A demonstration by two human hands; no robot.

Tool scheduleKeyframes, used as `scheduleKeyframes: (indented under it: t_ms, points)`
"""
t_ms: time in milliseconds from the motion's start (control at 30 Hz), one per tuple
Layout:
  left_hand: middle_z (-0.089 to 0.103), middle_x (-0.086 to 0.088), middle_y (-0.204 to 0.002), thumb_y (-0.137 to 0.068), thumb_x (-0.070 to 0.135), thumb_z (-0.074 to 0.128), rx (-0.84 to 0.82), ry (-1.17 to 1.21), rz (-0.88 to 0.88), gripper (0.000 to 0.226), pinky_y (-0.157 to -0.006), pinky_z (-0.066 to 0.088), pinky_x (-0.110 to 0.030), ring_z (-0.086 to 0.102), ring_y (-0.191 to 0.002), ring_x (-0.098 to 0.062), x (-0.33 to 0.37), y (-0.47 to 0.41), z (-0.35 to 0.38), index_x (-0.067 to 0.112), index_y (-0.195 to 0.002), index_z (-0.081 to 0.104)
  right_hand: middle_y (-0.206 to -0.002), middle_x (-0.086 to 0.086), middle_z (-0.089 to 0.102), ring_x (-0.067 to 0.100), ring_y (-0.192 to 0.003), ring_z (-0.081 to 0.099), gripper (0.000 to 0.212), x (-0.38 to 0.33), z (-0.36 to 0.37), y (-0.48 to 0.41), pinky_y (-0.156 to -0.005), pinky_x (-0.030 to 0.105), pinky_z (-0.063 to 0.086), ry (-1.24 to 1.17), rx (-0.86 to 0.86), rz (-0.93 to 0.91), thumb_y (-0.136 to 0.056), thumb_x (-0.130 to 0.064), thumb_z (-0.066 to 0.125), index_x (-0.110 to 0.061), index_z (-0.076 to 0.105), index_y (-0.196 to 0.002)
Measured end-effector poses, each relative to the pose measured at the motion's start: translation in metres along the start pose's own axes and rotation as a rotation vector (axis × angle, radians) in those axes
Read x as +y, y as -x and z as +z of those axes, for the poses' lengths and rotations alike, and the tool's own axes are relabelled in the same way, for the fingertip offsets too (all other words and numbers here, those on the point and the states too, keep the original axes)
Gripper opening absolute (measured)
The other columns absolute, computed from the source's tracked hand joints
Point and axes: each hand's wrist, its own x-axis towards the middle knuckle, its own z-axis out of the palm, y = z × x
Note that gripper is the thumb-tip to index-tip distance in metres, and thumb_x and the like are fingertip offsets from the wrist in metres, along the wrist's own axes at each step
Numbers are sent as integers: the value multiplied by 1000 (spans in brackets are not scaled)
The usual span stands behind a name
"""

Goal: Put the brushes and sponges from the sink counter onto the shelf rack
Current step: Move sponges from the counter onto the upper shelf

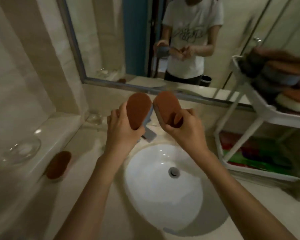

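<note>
My left hand (122, 126) grips an oval brown-faced brush with a blue body (139, 110), held up above the back of the sink. My right hand (182, 126) grips a second oval brown brush (167, 106) beside it, the two nearly touching. A third brown brush (59, 164) lies on the counter at the left. The white shelf rack (255, 96) stands at the right, its top tier piled with several brown and blue brushes and sponges (284, 71).
The white sink basin (163, 187) with its drain lies below my hands. A grey tap part (150, 135) shows under the left brush. Glass dishes (22, 149) sit on the left ledge. A mirror (145, 40) covers the wall. Coloured items (260, 153) fill the rack's lower tier.
</note>
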Motion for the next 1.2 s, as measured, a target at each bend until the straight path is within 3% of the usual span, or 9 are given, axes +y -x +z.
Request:
scheduleKeyframes:
  t_ms: [133,300,400,567,833,967,1100,1200]
  points:
    - [36,-7,-142,-78,30,69,-64,80,186,82,-103,35,-39,35,-131,-26,86,3,37,25,-145,23,-102,7,56,16,-77,47,26,45,-88,0,-56,24,33,48,169,85,-75,-30,71,-9,58,-83]
    - [39,-9,-138,-79,33,68,-121,92,396,80,-101,37,-38,38,-129,-27,180,3,80,23,-145,25,-87,6,50,16,-73,43,28,94,-182,6,-52,16,29,103,356,129,-76,-27,71,-9,50,-75]
    - [38,-9,-139,-81,36,65,-158,79,481,79,-103,36,-39,37,-131,-28,235,5,104,22,-145,23,-89,4,51,18,-77,47,31,124,-234,6,-60,24,33,110,448,170,-76,-30,71,-12,47,-80]
    - [31,-10,-146,-84,38,60,-193,92,517,77,-106,34,-40,30,-136,-29,307,1,142,18,-148,20,-98,8,55,20,-81,49,31,174,-303,-16,-57,22,32,47,532,272,-78,-30,68,-11,47,-90]
    - [40,-14,-144,-83,40,59,-120,157,431,73,-104,36,-40,35,-134,-30,355,-21,180,8,-142,29,-98,1,58,16,-85,56,42,220,-324,-79,-66,27,44,56,421,325,-83,-43,65,-12,55,-111]
    - [47,-14,-137,-83,43,59,-62,170,413,64,-99,39,-38,42,-128,-30,364,-31,185,10,-134,39,-93,1,60,15,-81,56,31,237,-310,-102,-64,26,44,76,352,335,-85,-41,62,-15,56,-101]
    - [49,-13,-135,-82,45,58,-55,151,401,61,-98,40,-38,43,-127,-29,366,-42,191,9,-129,44,-90,1,61,21,-85,61,36,249,-300,-114,-68,32,46,36,370,314,-83,-47,62,-14,61,-97]
    - [51,-13,-131,-82,46,59,-48,134,404,58,-95,41,-37,45,-124,-29,366,-45,196,8,-124,47,-86,3,65,23,-83,64,31,252,-298,-116,-68,33,48,53,354,289,-84,-42,63,-12,63,-92]
